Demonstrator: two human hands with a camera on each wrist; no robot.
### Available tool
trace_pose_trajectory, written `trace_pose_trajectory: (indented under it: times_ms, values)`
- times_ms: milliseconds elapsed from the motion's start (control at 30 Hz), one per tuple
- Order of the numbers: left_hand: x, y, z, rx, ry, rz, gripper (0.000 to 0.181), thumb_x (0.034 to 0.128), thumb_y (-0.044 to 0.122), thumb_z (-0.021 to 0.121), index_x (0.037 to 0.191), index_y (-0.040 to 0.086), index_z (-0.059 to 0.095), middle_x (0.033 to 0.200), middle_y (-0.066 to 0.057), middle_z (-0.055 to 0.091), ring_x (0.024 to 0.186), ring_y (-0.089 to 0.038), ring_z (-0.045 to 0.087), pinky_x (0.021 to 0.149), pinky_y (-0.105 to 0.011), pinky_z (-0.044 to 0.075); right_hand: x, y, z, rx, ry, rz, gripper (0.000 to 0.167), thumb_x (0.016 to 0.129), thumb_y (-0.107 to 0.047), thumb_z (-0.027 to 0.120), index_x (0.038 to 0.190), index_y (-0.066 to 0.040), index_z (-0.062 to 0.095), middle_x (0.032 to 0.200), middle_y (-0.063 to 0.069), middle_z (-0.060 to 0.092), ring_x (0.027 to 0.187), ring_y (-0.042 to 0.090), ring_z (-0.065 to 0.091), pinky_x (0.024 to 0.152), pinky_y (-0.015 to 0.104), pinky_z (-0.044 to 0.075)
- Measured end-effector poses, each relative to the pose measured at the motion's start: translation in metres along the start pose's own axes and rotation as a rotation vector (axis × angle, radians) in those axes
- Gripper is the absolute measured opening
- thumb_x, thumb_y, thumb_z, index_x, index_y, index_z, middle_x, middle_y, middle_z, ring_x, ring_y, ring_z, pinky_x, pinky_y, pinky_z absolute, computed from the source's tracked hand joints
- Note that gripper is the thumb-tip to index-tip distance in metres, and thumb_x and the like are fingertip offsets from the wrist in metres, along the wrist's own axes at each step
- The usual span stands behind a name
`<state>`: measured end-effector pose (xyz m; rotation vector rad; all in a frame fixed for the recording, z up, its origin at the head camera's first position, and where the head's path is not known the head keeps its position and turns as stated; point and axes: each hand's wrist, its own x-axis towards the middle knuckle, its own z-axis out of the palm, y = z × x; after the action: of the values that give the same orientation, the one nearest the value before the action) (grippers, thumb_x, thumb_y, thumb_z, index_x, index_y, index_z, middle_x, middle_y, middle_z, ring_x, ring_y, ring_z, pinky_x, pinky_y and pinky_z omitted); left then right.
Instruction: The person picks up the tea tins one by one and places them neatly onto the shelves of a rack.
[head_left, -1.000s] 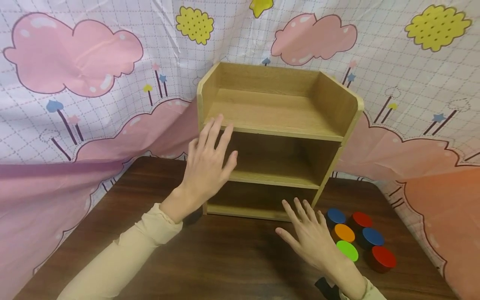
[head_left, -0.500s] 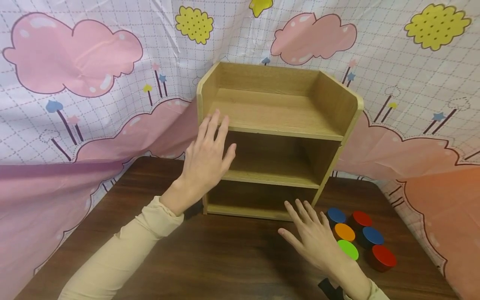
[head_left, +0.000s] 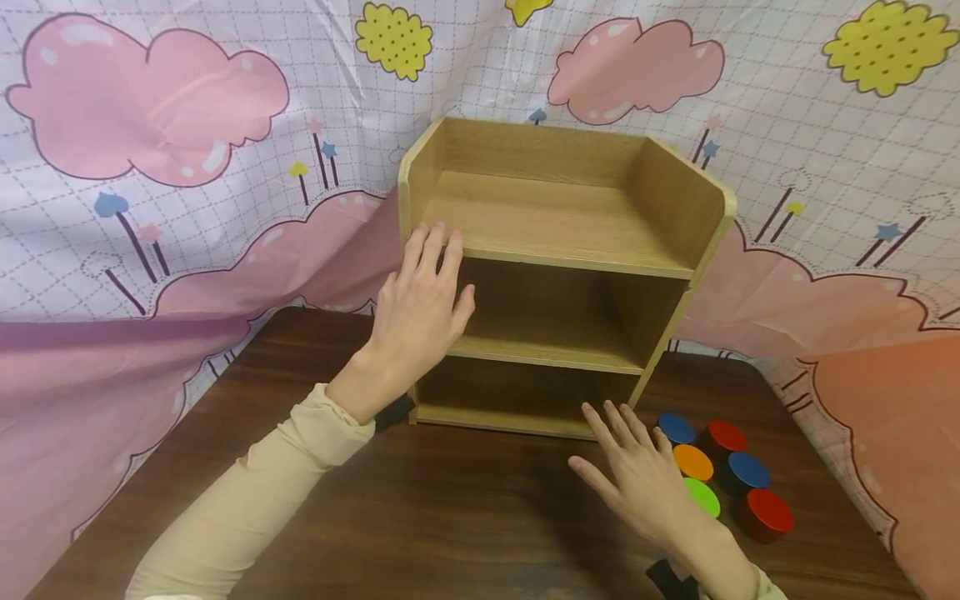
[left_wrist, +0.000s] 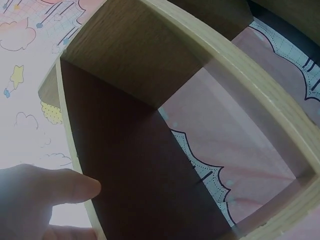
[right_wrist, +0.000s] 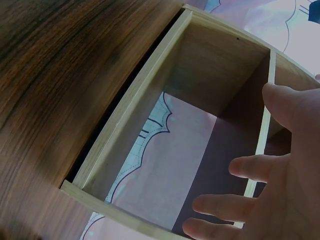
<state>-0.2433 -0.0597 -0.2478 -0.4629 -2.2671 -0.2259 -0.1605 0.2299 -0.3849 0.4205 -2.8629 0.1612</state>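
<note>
A wooden three-level shelf (head_left: 551,260) stands upright on the dark table. My left hand (head_left: 420,321) is held before its left side, with fingers straight and reaching up toward the top board's front edge. Whether they touch the wood cannot be told. The thumb (left_wrist: 75,186) shows by a board edge in the left wrist view. My right hand (head_left: 641,479) hovers over the table in front of the shelf's lower right corner, fingers spread and holding nothing. The right wrist view has that hand (right_wrist: 295,165) in front of the lower compartments.
Several round coloured pieces stand at the right: red (head_left: 769,512), blue (head_left: 748,469), orange (head_left: 693,461) and green (head_left: 702,496), the green partly hidden by my right hand. A patterned cloth (head_left: 225,242) hangs behind the dark wooden table (head_left: 450,517).
The head view has shifted slightly. My right hand has drifted a little to the right, and my left hand has moved only slightly. The shelf and round pieces stay in place.
</note>
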Motion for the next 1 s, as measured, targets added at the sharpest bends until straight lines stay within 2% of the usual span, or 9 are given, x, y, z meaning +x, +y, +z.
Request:
trace_pose_trajectory:
  times_ms: [233,333,500,633,767,867,1000]
  values:
    - [0.002,0.001,0.0,0.016,-0.011,0.003,0.06,0.0875,0.023,0.062,0.141,0.006,0.042,0.146,-0.015,0.044,0.14,-0.031,0.036,0.067,-0.043,0.057,-0.006,0.015,-0.008,0.026,-0.041,0.025,0.069,0.094,-0.06,0.044,0.15,-0.021,0.034,0.15,0.019,0.042,0.135,0.045,0.039,0.097,0.074,0.029]
    - [0.001,0.001,0.0,0.054,-0.022,0.002,0.061,0.087,0.025,0.062,0.142,0.008,0.042,0.147,-0.013,0.044,0.14,-0.03,0.036,0.074,-0.046,0.053,-0.01,0.025,-0.013,0.036,-0.081,0.055,0.07,0.094,-0.062,0.042,0.147,-0.017,0.041,0.147,0.021,0.045,0.132,0.047,0.042,0.096,0.073,0.031]
    - [0.0,0.002,0.001,0.099,-0.016,0.01,0.06,0.0862,0.026,0.062,0.141,0.01,0.043,0.146,-0.011,0.046,0.139,-0.027,0.037,0.091,-0.055,0.038,-0.017,0.044,-0.024,0.02,-0.191,0.128,0.074,0.092,-0.066,0.038,0.142,-0.012,0.048,0.141,0.025,0.049,0.126,0.051,0.045,0.091,0.073,0.034]
    - [0.001,0.002,0.002,0.103,0.006,0.018,0.06,0.0855,0.026,0.063,0.14,0.01,0.044,0.146,-0.01,0.046,0.139,-0.027,0.037,0.094,-0.058,0.036,-0.017,0.066,-0.03,0.0,-0.25,0.164,0.076,0.094,-0.065,0.035,0.142,-0.007,0.047,0.139,0.029,0.05,0.122,0.057,0.045,0.083,0.073,0.038]
    - [0.001,0.0,0.001,0.099,0.008,0.026,0.062,0.0853,0.025,0.064,0.142,0.01,0.042,0.146,-0.01,0.045,0.139,-0.027,0.036,0.095,-0.059,0.036,-0.014,0.089,-0.034,0.018,-0.188,0.177,0.073,0.095,-0.06,0.041,0.139,-0.001,0.048,0.13,0.032,0.055,0.111,0.056,0.053,0.068,0.061,0.048]
    - [-0.001,-0.002,0.0,0.09,-0.003,0.027,0.063,0.0854,0.024,0.064,0.143,0.01,0.041,0.147,-0.01,0.044,0.14,-0.028,0.035,0.096,-0.06,0.035,-0.012,0.105,-0.035,0.035,-0.136,0.201,0.074,0.094,-0.059,0.045,0.137,0.002,0.049,0.124,0.034,0.057,0.103,0.054,0.057,0.058,0.052,0.049]
    - [-0.003,-0.004,0.001,0.074,-0.012,0.023,0.064,0.0856,0.023,0.063,0.144,0.01,0.039,0.148,-0.011,0.043,0.141,-0.028,0.033,0.097,-0.061,0.034,-0.008,0.126,-0.033,0.028,-0.094,0.218,0.073,0.094,-0.055,0.049,0.133,0.006,0.05,0.121,0.037,0.057,0.102,0.055,0.056,0.061,0.056,0.049]
